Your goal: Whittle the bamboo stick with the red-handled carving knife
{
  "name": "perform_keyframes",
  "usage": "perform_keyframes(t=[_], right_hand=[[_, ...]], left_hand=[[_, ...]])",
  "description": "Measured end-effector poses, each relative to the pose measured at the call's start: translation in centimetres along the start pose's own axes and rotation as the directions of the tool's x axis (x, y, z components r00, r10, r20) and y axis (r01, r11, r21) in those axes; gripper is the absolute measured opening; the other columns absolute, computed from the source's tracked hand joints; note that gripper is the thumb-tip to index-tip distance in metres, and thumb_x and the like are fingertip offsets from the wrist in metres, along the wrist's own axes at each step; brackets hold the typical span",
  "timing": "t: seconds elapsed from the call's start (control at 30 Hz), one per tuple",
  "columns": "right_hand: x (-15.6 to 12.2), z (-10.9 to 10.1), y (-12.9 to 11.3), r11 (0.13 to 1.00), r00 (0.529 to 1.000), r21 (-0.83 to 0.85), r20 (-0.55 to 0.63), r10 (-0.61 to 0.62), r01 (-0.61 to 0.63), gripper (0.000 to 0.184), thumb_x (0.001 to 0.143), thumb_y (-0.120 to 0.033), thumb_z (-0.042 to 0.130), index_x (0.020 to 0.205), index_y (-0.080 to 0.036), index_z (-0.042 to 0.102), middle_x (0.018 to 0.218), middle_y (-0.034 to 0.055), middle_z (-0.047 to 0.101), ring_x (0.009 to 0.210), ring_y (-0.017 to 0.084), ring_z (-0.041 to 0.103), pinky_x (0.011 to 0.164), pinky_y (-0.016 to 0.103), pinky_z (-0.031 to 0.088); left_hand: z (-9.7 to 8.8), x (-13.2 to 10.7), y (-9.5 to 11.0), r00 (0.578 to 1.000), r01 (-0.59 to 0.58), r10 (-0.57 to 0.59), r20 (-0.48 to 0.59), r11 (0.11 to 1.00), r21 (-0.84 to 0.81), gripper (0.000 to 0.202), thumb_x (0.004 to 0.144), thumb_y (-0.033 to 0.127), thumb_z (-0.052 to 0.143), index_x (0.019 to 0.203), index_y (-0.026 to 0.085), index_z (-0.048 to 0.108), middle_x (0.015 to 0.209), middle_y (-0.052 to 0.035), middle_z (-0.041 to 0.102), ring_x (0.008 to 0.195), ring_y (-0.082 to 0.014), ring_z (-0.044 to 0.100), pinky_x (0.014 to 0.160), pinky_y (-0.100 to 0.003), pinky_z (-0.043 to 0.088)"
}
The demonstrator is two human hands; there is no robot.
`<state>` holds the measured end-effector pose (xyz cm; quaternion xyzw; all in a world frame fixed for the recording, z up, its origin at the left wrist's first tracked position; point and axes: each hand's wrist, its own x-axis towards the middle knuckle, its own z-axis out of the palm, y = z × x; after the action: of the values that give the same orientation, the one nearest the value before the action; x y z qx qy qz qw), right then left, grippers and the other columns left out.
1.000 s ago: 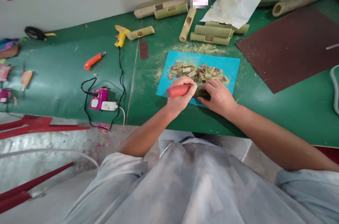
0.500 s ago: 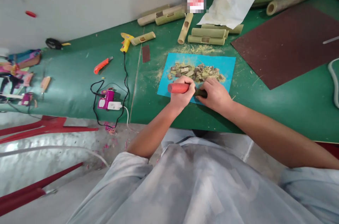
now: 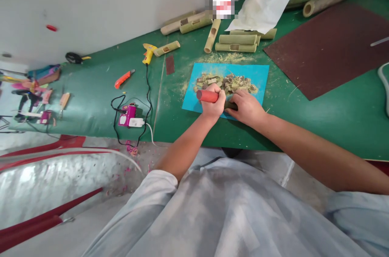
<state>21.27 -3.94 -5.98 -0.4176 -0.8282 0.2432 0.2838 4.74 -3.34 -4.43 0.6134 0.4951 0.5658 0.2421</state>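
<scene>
My left hand [image 3: 214, 102] is wrapped round the red handle [image 3: 207, 96] of a tool whose working end is hidden behind my fingers. Close by on the right, my right hand [image 3: 247, 107] grips a dark green bamboo tube [image 3: 231, 105]; most of the tube is covered by my fingers. Both hands rest over the near edge of a blue sheet [image 3: 263, 77]. Just beyond my knuckles, a heap of bamboo chips and shavings [image 3: 235, 83] is spread on that sheet.
Behind the sheet lie several cut bamboo tubes [image 3: 237, 39] and a white paper [image 3: 258, 12]. A brown board [image 3: 328, 50] is at right. To the left are a yellow glue gun [image 3: 148, 53], an orange utility knife [image 3: 124, 79] and a purple power block [image 3: 127, 115] with cables.
The red handle has tipped up and shifted slightly right with my left hand. My right hand stays on the bamboo tube. The camera view has turned a little to the left.
</scene>
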Motion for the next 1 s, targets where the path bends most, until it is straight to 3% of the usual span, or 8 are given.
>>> perform_keyframes(t=[0.1,0.27,0.4,0.53,0.63,0.7,0.8,1.0], right_hand=[[0.1,0.0,0.1,1.0,1.0,0.004,0.019,-0.005,0.004,0.016,0.087,-0.028,0.073,0.08,-0.023,0.059,0.093,0.0092,0.063,0.091,0.027,0.055,0.078,0.041,0.046],[0.2,-0.1,-0.1,1.0,0.999,-0.007,0.043,0.002,-0.002,0.011,0.089,-0.027,0.071,0.084,-0.022,0.063,0.096,0.0113,0.065,0.094,0.029,0.058,0.081,0.043,0.048],[0.0,-0.5,-0.3,1.0,0.999,-0.019,0.053,0.002,-0.001,0.011,0.087,-0.027,0.074,0.089,-0.02,0.066,0.1,0.0138,0.067,0.096,0.031,0.059,0.083,0.045,0.049],[0.0,-1.5,-0.1,0.999,0.997,-0.007,0.065,-0.04,0.04,0.013,0.087,-0.026,0.073,0.096,-0.018,0.07,0.103,0.0153,0.069,0.101,0.033,0.06,0.088,0.047,0.049],[0.1,-2.2,0.4,0.997,0.994,0.026,0.074,-0.078,0.077,0.015,0.087,-0.026,0.072,0.101,-0.02,0.07,0.106,0.0142,0.07,0.102,0.033,0.06,0.09,0.048,0.049],[0.2,-2.4,0.6,0.995,0.992,0.04,0.082,-0.092,0.089,0.015,0.086,-0.026,0.072,0.1,-0.021,0.07,0.103,0.0131,0.07,0.101,0.033,0.06,0.091,0.048,0.048],[0.3,-2.5,0.8,0.993,0.989,0.055,0.096,-0.112,0.107,0.014,0.084,-0.026,0.07,0.098,-0.021,0.068,0.099,0.012,0.069,0.098,0.032,0.059,0.09,0.047,0.047],[0.2,-2.9,0.8,0.992,0.988,0.079,0.109,-0.108,0.1,0.015,0.083,-0.027,0.07,0.098,-0.022,0.067,0.098,0.011,0.069,0.095,0.031,0.058,0.089,0.046,0.046]], left_hand=[[0.0,-0.3,-0.4,1.0,-0.018,0.018,-0.002,1.0,-0.016,0.038,0.087,0.031,0.067,0.058,0.02,0.044,0.059,0.0028,0.046,0.056,-0.0106,0.044,0.06,-0.031,0.035],[0.1,-0.6,0.0,0.999,0.016,-0.018,-0.029,0.996,-0.088,0.05,0.087,0.049,0.073,0.055,0.021,0.047,0.056,0.0019,0.05,0.054,-0.0115,0.048,0.057,-0.03,0.039],[-0.3,0.9,1.2,0.988,0.063,-0.084,-0.127,0.985,-0.159,0.058,0.093,0.065,0.064,0.059,0.021,0.05,0.057,0.0021,0.052,0.052,-0.0102,0.047,0.054,-0.028,0.042],[-1.9,2.4,1.9,0.985,0.131,-0.149,-0.085,0.974,-0.183,0.065,0.093,0.078,0.056,0.066,0.02,0.066,0.062,0.0002,0.059,0.047,-0.0087,0.048,0.048,-0.026,0.039],[-3.6,2.5,2.1,0.98,0.196,-0.192,0.046,0.973,-0.125,0.062,0.094,0.079,0.054,0.082,0.021,0.075,0.056,0.0027,0.055,0.044,-0.0082,0.046,0.045,-0.025,0.036],[-4.8,2.1,2.3,0.945,0.196,-0.186,0.27,0.98,-0.011,0.046,0.095,0.065,0.063,0.089,0.022,0.077,0.06,0.0023,0.062,0.049,-0.0086,0.052,0.05,-0.024,0.043],[-6.2,1.6,2.7,0.877,0.172,-0.178,0.447,0.984,0.054,0.018,0.086,0.039,0.078,0.093,0.022,0.082,0.076,-0.0025,0.077,0.063,-0.012,0.066,0.06,-0.025,0.052],[-7.0,2.1,2.5,0.773,0.252,-0.201,0.601,0.968,0.0,0.021,0.086,0.037,0.074,0.097,0.022,0.082,0.091,-0.0067,0.083,0.074,-0.0154,0.072,0.062,-0.026,0.054]])
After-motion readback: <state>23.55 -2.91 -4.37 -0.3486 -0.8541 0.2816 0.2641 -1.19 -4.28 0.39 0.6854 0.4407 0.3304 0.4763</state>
